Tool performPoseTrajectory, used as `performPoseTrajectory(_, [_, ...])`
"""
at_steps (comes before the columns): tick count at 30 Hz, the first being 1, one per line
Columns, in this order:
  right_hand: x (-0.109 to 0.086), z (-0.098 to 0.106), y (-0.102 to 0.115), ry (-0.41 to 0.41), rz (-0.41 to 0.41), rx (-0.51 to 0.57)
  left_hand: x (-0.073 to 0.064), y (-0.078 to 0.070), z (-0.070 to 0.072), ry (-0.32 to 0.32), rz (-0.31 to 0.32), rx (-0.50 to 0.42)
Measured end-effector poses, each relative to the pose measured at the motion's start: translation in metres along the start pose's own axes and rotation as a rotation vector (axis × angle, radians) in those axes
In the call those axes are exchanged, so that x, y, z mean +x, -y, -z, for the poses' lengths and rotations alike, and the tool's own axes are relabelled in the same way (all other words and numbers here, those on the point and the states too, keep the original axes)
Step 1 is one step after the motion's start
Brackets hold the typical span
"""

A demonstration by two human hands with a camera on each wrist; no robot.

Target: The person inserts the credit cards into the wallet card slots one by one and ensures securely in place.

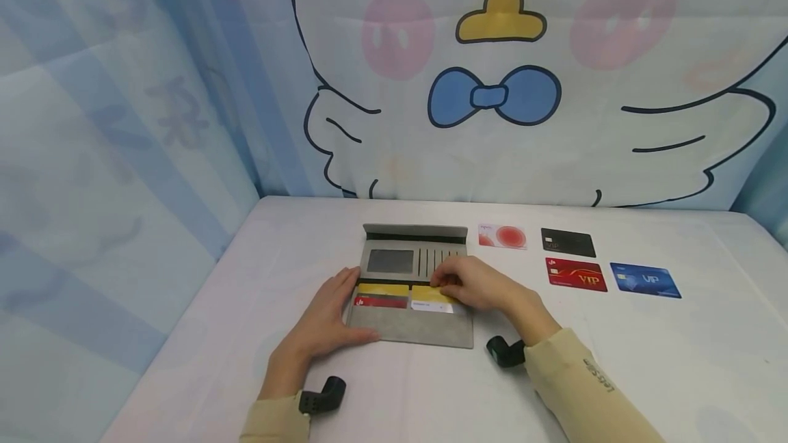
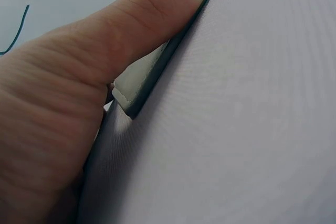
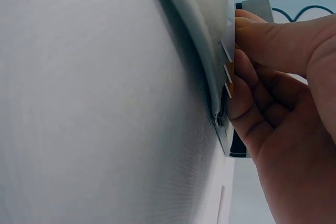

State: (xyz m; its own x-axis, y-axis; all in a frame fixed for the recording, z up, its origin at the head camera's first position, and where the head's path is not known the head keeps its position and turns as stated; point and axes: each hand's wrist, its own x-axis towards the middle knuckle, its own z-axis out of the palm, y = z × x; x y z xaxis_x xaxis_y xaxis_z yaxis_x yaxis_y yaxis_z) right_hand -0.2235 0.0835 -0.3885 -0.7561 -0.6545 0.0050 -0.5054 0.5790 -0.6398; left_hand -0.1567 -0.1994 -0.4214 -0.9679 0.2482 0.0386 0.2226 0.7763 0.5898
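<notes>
A grey card wallet (image 1: pixel 418 327) lies unfolded on the table. Its lower panel holds a yellow card (image 1: pixel 383 289) above a red card (image 1: pixel 380 301) on the left, and another yellow card (image 1: pixel 426 294) above a white card (image 1: pixel 431 307) on the right. My left hand (image 1: pixel 320 323) rests along the wallet's left side, thumb (image 2: pixel 152 17) pressing its near edge in the left wrist view. With curled fingers, my right hand (image 1: pixel 477 282) pinches the right-hand yellow card at the slots. In the right wrist view, staggered card edges (image 3: pixel 228 74) stick out beside those fingers.
Right of the wallet lie a white-and-pink card (image 1: pixel 503 236), a black card (image 1: pixel 568 243), a red VIP card (image 1: pixel 576 274) and a blue card (image 1: pixel 645 280). The wallet's upper panel has a dark window (image 1: pixel 390 261) and narrow slots. A printed curtain (image 1: pixel 394 149) hangs behind the table.
</notes>
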Motion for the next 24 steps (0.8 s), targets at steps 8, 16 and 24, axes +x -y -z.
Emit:
performPoseTrajectory(8, [-0.0012, -0.0007, -0.0006, 0.004, 0.017, -0.003, 0.0006, 0.0009, -0.0006, -0.004, -0.01, 0.005])
performPoseTrajectory(16, [-0.0015, -0.001, 0.0006, 0.001, 0.007, -0.017, 0.0004, 0.0013, -0.0005, -0.004, -0.007, 0.01])
performPoseTrajectory(24, [-0.0027, -0.0008, -0.0034, -0.014, -0.02, -0.008, 0.0003, 0.0013, -0.0006, -0.003, -0.004, 0.007])
